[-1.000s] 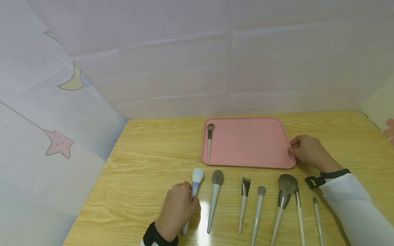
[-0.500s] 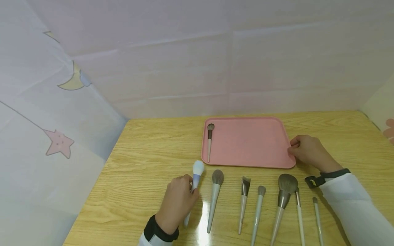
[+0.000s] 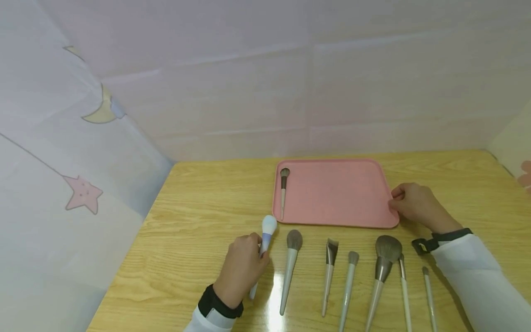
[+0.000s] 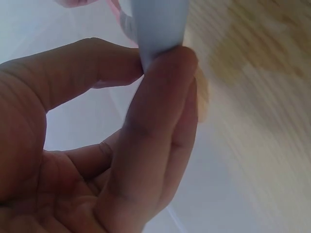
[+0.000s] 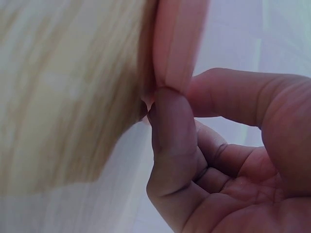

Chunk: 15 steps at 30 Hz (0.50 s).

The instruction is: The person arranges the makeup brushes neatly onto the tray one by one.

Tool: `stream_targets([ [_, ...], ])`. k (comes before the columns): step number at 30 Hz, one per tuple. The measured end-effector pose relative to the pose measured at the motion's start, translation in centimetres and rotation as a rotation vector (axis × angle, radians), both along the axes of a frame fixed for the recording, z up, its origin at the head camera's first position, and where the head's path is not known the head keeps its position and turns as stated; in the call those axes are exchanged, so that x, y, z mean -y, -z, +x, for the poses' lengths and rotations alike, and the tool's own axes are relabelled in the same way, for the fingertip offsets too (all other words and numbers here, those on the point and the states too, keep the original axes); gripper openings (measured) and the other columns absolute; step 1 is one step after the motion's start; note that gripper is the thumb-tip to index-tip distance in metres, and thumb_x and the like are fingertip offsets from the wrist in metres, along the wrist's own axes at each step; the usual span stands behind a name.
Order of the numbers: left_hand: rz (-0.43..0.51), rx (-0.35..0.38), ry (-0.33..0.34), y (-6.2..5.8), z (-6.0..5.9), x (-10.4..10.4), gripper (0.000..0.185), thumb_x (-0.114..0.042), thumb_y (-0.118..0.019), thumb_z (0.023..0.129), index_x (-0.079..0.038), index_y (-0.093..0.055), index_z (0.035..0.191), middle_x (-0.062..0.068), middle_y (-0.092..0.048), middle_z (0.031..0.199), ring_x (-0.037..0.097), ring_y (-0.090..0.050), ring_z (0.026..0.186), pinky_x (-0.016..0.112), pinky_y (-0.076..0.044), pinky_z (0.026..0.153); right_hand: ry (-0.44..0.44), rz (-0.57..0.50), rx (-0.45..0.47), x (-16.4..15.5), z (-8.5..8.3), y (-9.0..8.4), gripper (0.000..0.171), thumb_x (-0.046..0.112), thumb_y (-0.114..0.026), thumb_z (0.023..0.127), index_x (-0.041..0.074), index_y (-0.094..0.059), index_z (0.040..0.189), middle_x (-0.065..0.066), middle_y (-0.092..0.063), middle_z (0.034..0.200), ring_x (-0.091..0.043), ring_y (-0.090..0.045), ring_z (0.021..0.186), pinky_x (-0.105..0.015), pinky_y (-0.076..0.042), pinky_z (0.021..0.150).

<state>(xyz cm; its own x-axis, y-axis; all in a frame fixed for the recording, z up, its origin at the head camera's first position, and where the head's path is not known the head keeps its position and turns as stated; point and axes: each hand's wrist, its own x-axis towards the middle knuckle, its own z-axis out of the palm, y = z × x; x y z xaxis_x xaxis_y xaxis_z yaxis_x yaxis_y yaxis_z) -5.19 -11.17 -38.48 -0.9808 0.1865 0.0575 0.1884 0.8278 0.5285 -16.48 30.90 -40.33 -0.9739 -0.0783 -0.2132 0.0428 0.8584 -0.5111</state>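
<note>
My left hand (image 3: 242, 267) pinches a makeup brush (image 3: 269, 226) with white bristles, a lilac band and a pale handle. Its head points away from me, right by the near left corner of the pink tray (image 3: 336, 193). In the left wrist view, thumb and fingertips squeeze the brush handle (image 4: 160, 29). At the tray's right end, my right hand (image 3: 416, 206) grips the rim between thumb and fingers, as the tray edge (image 5: 180, 43) in the right wrist view shows. Inside the tray, along its left side, lies a small dark-bristled brush (image 3: 284, 184).
Several more makeup brushes lie in a row before the tray, from a tapered grey brush (image 3: 292, 258) past a flat angled brush (image 3: 330, 263) and a large fluffy brush (image 3: 386, 258) to a thin one (image 3: 428, 290). A pale curtain (image 3: 249, 92) hangs behind the wooden table (image 3: 207, 198).
The left hand has moved the white-bristled brush forward, toward the tray's near left corner. My right hand keeps its grip on the tray rim.
</note>
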Motion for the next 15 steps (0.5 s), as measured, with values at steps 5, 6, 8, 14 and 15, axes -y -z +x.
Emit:
stream_targets([
  [5,-0.021,-0.024,0.004,-0.13,-0.14,0.02,0.015,0.004,-0.077,0.085,0.012,-0.071,0.096,0.009,-0.066,0.069,0.004,-0.052,0.05,0.013,-0.04,0.042,-0.005,-0.002,-0.007,0.05,0.02,0.03,0.038,0.015,-0.064,0.094,-0.017,-0.062,0.114,-0.022,-0.071,0.09,-0.026,-0.064,0.077,-0.03,-0.048,0.062],
  [6,-0.023,-0.028,0.005,-0.16,-0.16,0.04,0.015,0.004,-0.077,0.085,0.012,-0.071,0.096,0.009,-0.066,0.068,0.003,-0.052,0.05,0.013,-0.04,0.041,-0.005,0.001,-0.007,0.06,0.04,0.01,0.038,0.015,-0.064,0.095,-0.017,-0.062,0.114,-0.022,-0.071,0.091,-0.026,-0.064,0.077,-0.03,-0.048,0.062],
  [8,-0.026,-0.03,0.008,-0.26,-0.18,0.08,0.015,0.004,-0.077,0.085,0.012,-0.071,0.097,0.008,-0.065,0.068,0.003,-0.051,0.049,0.013,-0.04,0.041,-0.003,0.006,0.0,0.1,0.07,-0.08,0.038,0.015,-0.064,0.095,-0.017,-0.061,0.114,-0.022,-0.07,0.091,-0.026,-0.064,0.077,-0.03,-0.048,0.062],
  [14,-0.024,-0.023,0.006,-0.52,-0.28,0.06,0.017,0.003,-0.077,0.086,0.013,-0.071,0.098,0.01,-0.066,0.069,0.003,-0.052,0.049,0.013,-0.041,0.04,0.0,0.013,0.012,0.08,0.06,-0.15,0.039,0.016,-0.063,0.095,-0.018,-0.061,0.116,-0.022,-0.07,0.092,-0.027,-0.063,0.078,-0.03,-0.048,0.062],
  [15,-0.026,-0.022,0.004,-0.55,-0.3,0.05,0.017,0.003,-0.077,0.086,0.013,-0.07,0.098,0.01,-0.067,0.069,0.004,-0.052,0.049,0.013,-0.041,0.04,0.0,0.013,0.011,0.06,0.06,-0.13,0.04,0.016,-0.063,0.095,-0.018,-0.061,0.116,-0.023,-0.07,0.092,-0.027,-0.063,0.078,-0.03,-0.048,0.062],
])
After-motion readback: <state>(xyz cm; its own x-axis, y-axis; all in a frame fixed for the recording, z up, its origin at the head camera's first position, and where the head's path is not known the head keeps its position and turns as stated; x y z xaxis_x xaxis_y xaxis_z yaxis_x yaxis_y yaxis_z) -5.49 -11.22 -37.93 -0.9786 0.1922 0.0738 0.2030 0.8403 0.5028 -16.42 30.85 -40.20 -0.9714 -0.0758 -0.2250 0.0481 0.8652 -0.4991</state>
